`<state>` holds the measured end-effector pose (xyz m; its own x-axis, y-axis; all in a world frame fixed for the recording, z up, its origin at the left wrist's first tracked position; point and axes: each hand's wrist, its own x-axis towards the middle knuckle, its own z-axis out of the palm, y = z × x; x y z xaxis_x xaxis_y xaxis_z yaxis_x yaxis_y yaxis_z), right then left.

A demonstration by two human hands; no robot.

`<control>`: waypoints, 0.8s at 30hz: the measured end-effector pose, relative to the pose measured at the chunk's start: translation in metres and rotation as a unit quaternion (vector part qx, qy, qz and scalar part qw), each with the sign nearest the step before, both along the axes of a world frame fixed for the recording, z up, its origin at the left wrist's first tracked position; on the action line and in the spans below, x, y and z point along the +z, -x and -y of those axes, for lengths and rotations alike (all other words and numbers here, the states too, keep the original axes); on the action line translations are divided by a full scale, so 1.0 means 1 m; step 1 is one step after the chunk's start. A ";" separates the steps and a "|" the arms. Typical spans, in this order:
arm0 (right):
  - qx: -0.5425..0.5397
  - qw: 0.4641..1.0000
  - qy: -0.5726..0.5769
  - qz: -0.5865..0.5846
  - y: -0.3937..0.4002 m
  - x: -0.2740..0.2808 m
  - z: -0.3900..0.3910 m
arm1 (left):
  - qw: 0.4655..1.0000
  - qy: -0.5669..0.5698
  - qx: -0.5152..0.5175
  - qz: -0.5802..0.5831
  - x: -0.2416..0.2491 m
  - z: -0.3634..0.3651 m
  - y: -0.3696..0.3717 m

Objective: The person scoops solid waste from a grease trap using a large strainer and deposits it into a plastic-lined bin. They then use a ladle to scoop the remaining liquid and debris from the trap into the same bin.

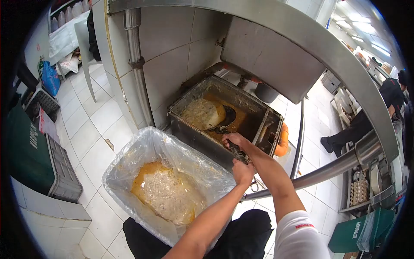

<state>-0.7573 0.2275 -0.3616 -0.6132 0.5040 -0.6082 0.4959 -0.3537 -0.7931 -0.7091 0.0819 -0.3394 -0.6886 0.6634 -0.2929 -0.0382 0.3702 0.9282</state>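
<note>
My left hand (243,172) is wrapped round the lower end of a dark, wrapped handle (236,152). Further up the same handle, my right hand (235,140) grips it. The handle leads to a dark round scoop (227,115) inside an open metal grease box (189,131). Beside the scoop lies a pale, lumpy mass (200,113) in brownish liquid. In front of the box, a bin lined with clear plastic (118,162) holds a greyish mass (166,192) in orange-brown liquid.
A metal frame (276,19) curves overhead, with a pipe (139,64) on the left. An orange pipe (282,140) joins the box's right side. Another person (362,114) stands at the right. Green bins (30,146) and crates (64,175) are at the left.
</note>
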 end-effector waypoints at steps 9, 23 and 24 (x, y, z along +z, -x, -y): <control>-0.048 0.998 -0.007 -0.046 -0.001 0.004 0.013 | 0.999 -0.005 -0.009 -0.034 -0.001 0.010 0.000; -0.088 0.991 -0.014 -0.099 -0.011 0.007 0.033 | 0.997 0.000 -0.054 -0.052 -0.006 0.032 0.000; -0.089 0.990 -0.021 -0.104 -0.012 0.008 0.036 | 0.998 0.005 -0.061 -0.034 -0.008 0.034 0.000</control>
